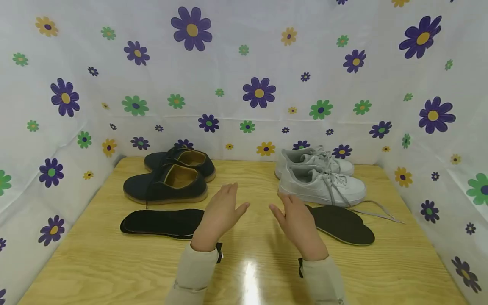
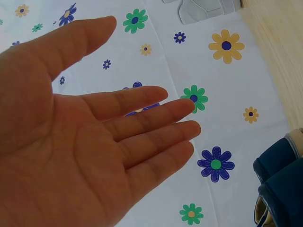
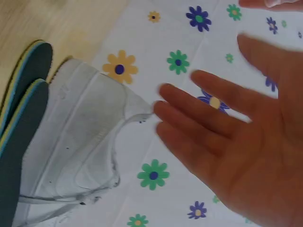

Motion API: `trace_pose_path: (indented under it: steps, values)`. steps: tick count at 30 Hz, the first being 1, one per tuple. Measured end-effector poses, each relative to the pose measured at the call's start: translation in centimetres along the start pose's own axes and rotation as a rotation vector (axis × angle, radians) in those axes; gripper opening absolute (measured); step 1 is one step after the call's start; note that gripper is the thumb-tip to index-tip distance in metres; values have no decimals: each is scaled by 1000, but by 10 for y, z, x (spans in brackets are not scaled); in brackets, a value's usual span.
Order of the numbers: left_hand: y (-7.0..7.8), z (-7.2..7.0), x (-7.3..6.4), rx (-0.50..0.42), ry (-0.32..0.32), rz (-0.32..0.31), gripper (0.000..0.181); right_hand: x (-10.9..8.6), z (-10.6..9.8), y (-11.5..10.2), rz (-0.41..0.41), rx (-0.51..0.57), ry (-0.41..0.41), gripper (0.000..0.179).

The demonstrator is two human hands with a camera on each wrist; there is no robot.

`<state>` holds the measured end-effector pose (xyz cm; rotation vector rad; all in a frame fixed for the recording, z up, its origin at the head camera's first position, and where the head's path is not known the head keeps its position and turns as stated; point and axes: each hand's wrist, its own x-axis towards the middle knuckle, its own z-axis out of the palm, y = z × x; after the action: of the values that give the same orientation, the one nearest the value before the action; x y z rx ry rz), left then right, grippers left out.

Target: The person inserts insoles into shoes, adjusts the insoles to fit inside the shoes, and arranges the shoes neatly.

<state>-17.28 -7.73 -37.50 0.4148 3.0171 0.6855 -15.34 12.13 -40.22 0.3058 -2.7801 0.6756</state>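
Note:
My left hand is held over the middle of the table with straight fingers and nothing in it; its bare palm shows in the left wrist view. Close to its left lie black insoles, partly covered by the hand in the head view. Behind them stands a pair of dark navy shoes with tan linings. My right hand is likewise empty, fingers extended, palm facing the left one. Dark insoles with yellow and blue edges lie beside it. A pair of white lace-up sneakers stands just behind.
A loose grey shoelace trails from the front sneaker onto the wooden table. White cloth printed with flowers walls the table at the back and on both sides.

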Motion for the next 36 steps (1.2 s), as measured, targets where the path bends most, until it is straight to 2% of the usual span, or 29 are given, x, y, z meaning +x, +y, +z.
trace_pose_path:
  steps: [4,7,10,13,15,19,22,27,31,36]
  values:
    - [-2,2,2,-11,3,1,65,18,-3,14,68,45,172,25]
    - [-3,1,4,-23,1,-2,66,39,-15,30,125,129,212,22]
    - [-3,-1,4,-40,0,-11,66,61,-29,43,186,207,123,27]
    - [-4,-2,5,-48,-9,-20,66,78,-36,51,247,222,-33,33]
    - [-5,-2,5,-45,-14,-20,67,87,-35,53,282,213,-141,30]
    - [-5,-1,7,-39,-22,-15,67,98,-21,53,282,143,-235,38]
    - [-5,-1,6,-43,-23,-15,67,102,-9,53,279,104,-230,33]
    - [-6,-3,3,-48,-13,-13,67,105,4,51,344,109,-217,38]
    - [-7,-2,3,-54,-8,-9,67,102,13,52,324,90,-148,32]
    - [-7,-3,3,-47,-10,-6,67,98,17,51,282,25,-81,37]
